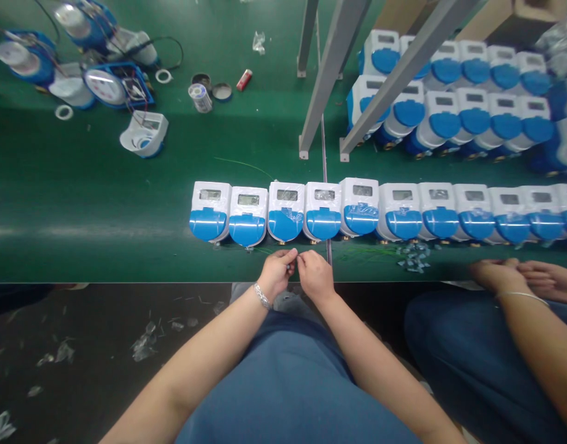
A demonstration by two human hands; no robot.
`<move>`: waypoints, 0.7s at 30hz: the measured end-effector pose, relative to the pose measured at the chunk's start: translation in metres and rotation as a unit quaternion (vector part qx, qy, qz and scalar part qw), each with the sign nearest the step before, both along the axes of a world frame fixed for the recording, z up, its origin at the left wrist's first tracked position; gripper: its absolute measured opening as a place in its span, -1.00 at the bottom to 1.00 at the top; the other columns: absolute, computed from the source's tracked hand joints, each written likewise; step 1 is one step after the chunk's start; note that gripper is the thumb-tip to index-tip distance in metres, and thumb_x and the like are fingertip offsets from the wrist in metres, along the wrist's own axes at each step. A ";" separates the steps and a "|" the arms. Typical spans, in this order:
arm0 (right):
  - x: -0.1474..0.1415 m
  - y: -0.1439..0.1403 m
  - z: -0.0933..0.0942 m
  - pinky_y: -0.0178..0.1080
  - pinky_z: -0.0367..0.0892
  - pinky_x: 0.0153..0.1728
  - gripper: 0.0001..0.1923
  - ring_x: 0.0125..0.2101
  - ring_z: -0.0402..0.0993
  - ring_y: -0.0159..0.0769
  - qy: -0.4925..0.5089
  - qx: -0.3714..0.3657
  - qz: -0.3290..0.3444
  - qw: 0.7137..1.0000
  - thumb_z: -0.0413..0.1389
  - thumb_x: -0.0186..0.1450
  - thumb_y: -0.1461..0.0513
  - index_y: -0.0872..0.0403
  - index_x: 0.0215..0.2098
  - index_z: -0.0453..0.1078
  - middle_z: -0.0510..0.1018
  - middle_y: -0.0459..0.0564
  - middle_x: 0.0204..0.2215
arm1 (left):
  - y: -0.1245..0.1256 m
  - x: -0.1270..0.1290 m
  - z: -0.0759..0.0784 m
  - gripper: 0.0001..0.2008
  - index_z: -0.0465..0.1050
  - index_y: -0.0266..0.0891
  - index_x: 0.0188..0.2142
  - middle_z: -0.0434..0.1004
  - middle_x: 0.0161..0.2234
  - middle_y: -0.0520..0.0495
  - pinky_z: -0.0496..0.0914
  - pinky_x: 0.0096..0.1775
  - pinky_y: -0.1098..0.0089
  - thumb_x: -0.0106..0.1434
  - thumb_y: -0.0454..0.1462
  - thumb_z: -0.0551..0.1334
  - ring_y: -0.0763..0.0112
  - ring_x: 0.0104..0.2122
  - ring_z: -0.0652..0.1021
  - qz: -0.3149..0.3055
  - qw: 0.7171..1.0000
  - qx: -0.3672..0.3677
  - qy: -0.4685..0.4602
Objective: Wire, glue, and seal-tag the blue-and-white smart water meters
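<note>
below the meter row (pixel 285 213), left hand (pixel 274 272) and right hand (pixel 314 274) fingers pinch one tiny item (pixel 291 267).

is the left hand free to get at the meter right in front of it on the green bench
Probably yes: the left hand sits just below the meter, nothing between them, though its fingertips pinch something tiny with the right hand.

A tiny clear item (pixel 291 267), pinched between both hands' fingers, just before the white-and-blue meters (pixel 285 211).
</note>
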State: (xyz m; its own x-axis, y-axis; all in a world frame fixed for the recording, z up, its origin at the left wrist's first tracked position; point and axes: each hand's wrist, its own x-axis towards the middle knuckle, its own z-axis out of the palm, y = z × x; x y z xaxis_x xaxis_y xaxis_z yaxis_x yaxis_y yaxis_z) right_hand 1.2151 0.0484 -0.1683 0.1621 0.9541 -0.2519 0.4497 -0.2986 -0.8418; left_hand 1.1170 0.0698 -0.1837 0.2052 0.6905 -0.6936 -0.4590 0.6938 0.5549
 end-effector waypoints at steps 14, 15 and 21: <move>0.003 -0.002 -0.015 -0.30 0.09 -0.42 -0.82 -0.44 0.30 -0.31 -0.199 -0.032 0.092 0.975 -0.17 0.25 0.25 0.08 -0.46 0.19 0.39 0.00 -0.50 | -0.004 0.002 -0.002 -0.69 0.27 -0.32 -0.57 0.18 -0.78 0.15 -0.05 -0.69 0.58 -0.19 -0.23 0.38 0.68 -0.76 0.18 0.007 0.998 -0.070 0.007; 0.001 -0.002 -0.016 -0.30 0.09 -0.44 -0.81 -0.44 0.31 -0.30 -0.206 -0.041 0.083 0.974 -0.20 0.26 0.26 0.09 -0.44 0.19 0.40 0.01 -0.49 | -0.003 0.001 -0.002 -0.70 0.28 -0.32 -0.56 0.18 -0.78 0.14 -0.05 -0.69 0.58 -0.19 -0.24 0.38 0.68 -0.77 0.18 0.005 0.997 -0.070 0.006; 0.001 -0.007 -0.010 -0.26 0.09 -0.39 -0.82 -0.36 0.29 -0.22 -0.229 0.015 0.138 0.963 -0.12 0.25 0.20 0.09 -0.46 0.22 0.39 0.08 -0.42 | -0.002 0.002 -0.004 -0.64 0.16 -0.28 -0.65 0.14 -0.80 0.17 -0.04 -0.70 0.58 -0.16 -0.19 0.36 0.69 -0.78 0.16 0.028 0.996 -0.075 0.029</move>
